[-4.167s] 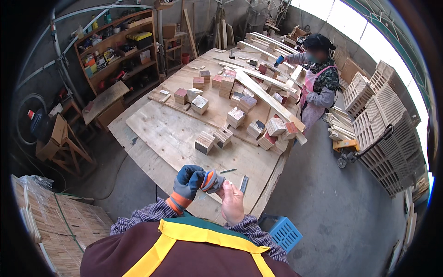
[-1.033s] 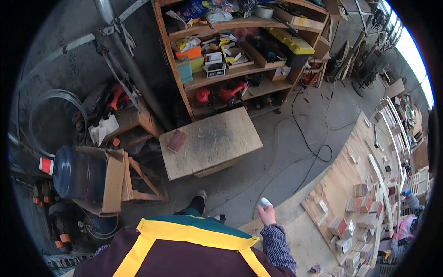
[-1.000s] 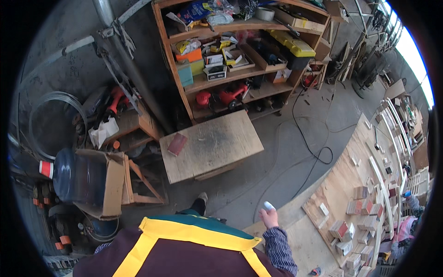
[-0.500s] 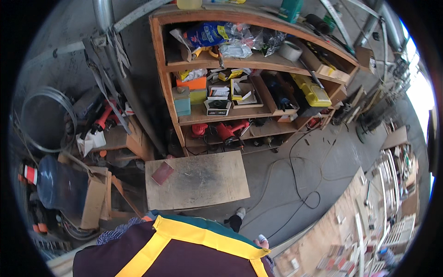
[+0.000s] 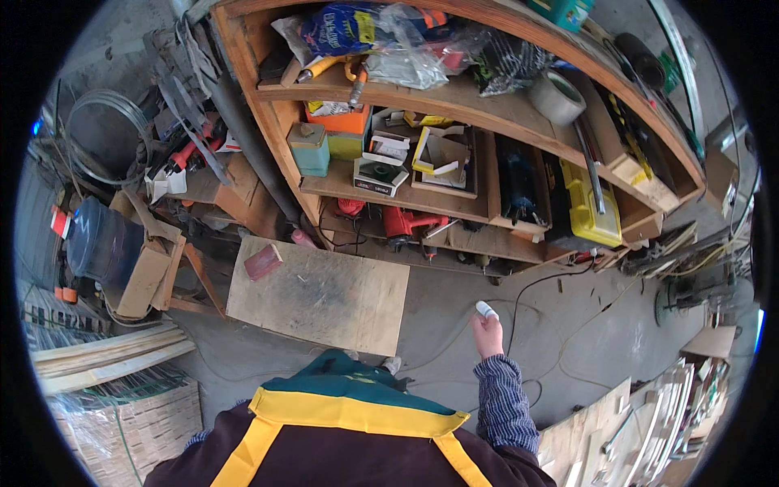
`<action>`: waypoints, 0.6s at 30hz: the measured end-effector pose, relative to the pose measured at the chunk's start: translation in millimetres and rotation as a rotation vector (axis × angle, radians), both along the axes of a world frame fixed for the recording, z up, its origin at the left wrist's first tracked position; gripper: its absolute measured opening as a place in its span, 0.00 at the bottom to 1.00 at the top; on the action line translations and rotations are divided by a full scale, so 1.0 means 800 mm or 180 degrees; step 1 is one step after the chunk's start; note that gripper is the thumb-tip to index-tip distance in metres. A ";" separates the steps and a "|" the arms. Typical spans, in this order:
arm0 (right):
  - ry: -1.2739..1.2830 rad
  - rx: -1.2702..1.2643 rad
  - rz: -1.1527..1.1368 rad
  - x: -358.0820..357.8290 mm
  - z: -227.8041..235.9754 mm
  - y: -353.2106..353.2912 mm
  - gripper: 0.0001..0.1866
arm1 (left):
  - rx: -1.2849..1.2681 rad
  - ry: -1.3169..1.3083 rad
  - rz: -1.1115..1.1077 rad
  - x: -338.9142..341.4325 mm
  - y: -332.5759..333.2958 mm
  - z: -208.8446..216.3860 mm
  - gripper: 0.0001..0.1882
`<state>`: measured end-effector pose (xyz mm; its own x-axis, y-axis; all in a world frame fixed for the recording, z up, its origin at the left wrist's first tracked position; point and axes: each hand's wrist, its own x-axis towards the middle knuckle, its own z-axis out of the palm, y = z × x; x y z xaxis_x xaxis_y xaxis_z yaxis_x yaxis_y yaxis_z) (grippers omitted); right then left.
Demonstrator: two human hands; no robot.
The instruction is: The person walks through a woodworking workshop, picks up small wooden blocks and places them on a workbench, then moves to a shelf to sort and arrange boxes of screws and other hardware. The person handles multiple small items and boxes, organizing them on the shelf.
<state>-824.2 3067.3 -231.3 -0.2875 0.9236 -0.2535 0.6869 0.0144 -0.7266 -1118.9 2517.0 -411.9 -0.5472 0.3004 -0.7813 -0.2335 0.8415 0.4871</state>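
Note:
My right hand (image 5: 488, 336) reaches forward over the grey floor, its striped sleeve showing behind it. The fingers are closed round a small white cylindrical thing (image 5: 485, 309), whose end sticks out at the top; its kind is too small to tell. My left hand is out of view; only a bit of striped sleeve shows at my left side. Ahead of me stands a wooden shelf unit (image 5: 357, 91). It bears boxes, plastic bags, a roll of clear tape (image 5: 557, 97), a yellow-lidded case (image 5: 591, 207) and a red power tool (image 5: 399, 225).
A low board-topped table (image 5: 357, 302) with a reddish-brown block (image 5: 263, 263) on it stands before the shelf. Black cable (image 5: 519, 302) winds over the floor. To the left are a large blue water bottle (image 5: 101, 242) and stacked wood strips (image 5: 122, 357); planks (image 5: 588, 430) lie at the lower right.
My right hand has come forward from beside my body, bringing the white thing with it. The view has shifted closer to the shelf, and the stacked strips at the left have come into sight.

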 end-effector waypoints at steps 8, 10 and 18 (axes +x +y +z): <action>-0.0014 0.1063 0.1166 -0.191 0.066 0.140 0.20 | 0.0700 -0.0253 0.1308 0.133 0.047 -0.066 0.19; 0.0160 0.1679 0.1404 -0.236 0.075 0.201 0.19 | 0.0830 -0.0293 0.1698 0.185 0.064 -0.070 0.19; -0.0523 0.2803 0.1700 -0.426 0.084 0.421 0.26 | 0.1284 -0.0542 0.3995 0.424 0.184 -0.037 0.12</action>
